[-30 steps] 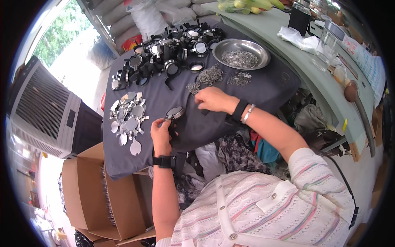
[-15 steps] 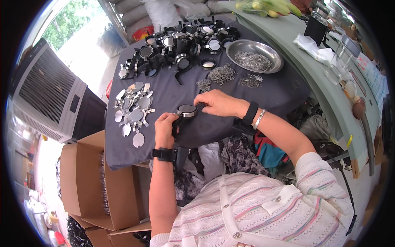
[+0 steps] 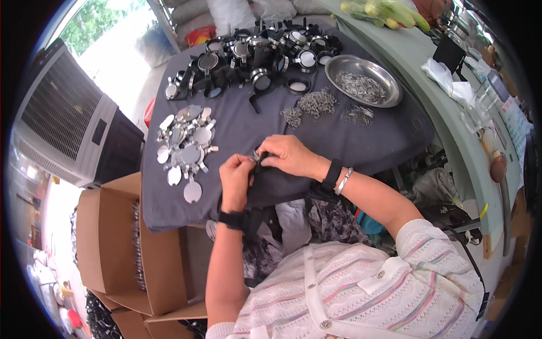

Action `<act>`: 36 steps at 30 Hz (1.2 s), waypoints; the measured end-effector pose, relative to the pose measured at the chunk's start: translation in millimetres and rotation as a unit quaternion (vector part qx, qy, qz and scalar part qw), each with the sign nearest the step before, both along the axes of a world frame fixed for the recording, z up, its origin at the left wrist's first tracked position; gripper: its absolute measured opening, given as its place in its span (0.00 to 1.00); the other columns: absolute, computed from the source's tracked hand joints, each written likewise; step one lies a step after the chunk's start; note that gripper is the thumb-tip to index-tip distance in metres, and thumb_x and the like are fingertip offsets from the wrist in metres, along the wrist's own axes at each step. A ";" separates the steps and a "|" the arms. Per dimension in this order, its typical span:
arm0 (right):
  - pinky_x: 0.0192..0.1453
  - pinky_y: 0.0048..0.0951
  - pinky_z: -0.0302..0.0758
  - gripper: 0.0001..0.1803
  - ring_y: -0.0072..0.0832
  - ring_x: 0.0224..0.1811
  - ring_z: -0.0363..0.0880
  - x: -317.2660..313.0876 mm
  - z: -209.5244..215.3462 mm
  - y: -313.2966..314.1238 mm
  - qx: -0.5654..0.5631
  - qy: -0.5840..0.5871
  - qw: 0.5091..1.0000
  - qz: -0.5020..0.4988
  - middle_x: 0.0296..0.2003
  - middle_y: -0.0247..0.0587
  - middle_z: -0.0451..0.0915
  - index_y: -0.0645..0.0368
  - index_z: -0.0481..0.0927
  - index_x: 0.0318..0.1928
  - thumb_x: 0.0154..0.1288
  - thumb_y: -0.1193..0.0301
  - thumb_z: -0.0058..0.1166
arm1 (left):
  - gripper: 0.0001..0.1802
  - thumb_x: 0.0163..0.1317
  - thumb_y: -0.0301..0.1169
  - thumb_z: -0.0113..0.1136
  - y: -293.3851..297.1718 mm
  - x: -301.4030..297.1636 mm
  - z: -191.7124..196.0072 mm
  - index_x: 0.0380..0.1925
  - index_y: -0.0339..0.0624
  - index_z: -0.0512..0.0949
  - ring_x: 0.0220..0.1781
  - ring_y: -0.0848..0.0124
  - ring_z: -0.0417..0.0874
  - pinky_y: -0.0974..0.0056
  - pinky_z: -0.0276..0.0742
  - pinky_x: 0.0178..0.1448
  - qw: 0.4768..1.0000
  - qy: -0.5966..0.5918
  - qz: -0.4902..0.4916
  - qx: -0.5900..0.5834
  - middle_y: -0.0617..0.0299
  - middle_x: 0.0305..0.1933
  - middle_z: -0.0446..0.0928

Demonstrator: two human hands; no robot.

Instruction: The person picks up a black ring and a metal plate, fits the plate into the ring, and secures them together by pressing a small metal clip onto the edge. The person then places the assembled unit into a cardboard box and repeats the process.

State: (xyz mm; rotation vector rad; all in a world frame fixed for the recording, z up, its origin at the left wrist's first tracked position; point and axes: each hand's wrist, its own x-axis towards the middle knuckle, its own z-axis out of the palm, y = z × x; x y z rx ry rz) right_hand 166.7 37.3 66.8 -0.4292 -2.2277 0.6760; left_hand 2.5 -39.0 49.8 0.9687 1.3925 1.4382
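Both hands, left (image 3: 236, 182) and right (image 3: 288, 156), pinch one small black-strapped metal piece (image 3: 257, 160) between curled fingers.

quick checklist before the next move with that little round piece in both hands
1. Grip: left hand and right hand both pinch the small round metal-rimmed piece with black strap - ok.
2. Piece seated properly: hidden by fingers - cannot tell.
3. Supply: pile of flat silver metal discs beside the left hand - ok.
4. Small parts: round steel dish of tiny metal bits beyond the right hand - ok.
5. Working spot: dark grey cloth-covered table bare under the hands - ok.
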 end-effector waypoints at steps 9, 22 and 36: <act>0.34 0.38 0.71 0.10 0.42 0.30 0.77 -8.9 35.8 15.2 -0.044 -0.108 0.992 0.038 0.25 0.42 0.76 0.60 0.75 0.29 0.48 0.69 0.60 | 0.08 0.52 0.24 0.59 -8.4 13.6 -2.5 0.32 0.32 0.73 0.24 0.64 0.78 0.64 0.71 0.31 0.926 0.317 0.066 0.193 0.53 0.23 0.75; 0.33 0.36 0.72 0.13 0.40 0.31 0.79 -5.8 25.5 9.5 -0.048 -0.064 0.996 -0.028 0.28 0.45 0.78 0.63 0.76 0.34 0.49 0.68 0.59 | 0.06 0.57 0.24 0.59 -5.1 4.7 -10.6 0.34 0.35 0.73 0.19 0.73 0.74 0.69 0.67 0.25 0.962 0.225 0.036 0.151 0.59 0.23 0.76; 0.37 0.39 0.71 0.11 0.44 0.33 0.74 53.8 -17.7 -28.5 0.030 0.001 0.972 -0.231 0.28 0.44 0.73 0.61 0.69 0.30 0.52 0.75 0.60 | 0.04 0.60 0.25 0.55 218.5 -81.5 139.4 0.29 0.38 0.71 0.20 0.73 0.73 0.71 0.66 0.21 0.940 -0.167 0.151 0.254 0.62 0.23 0.72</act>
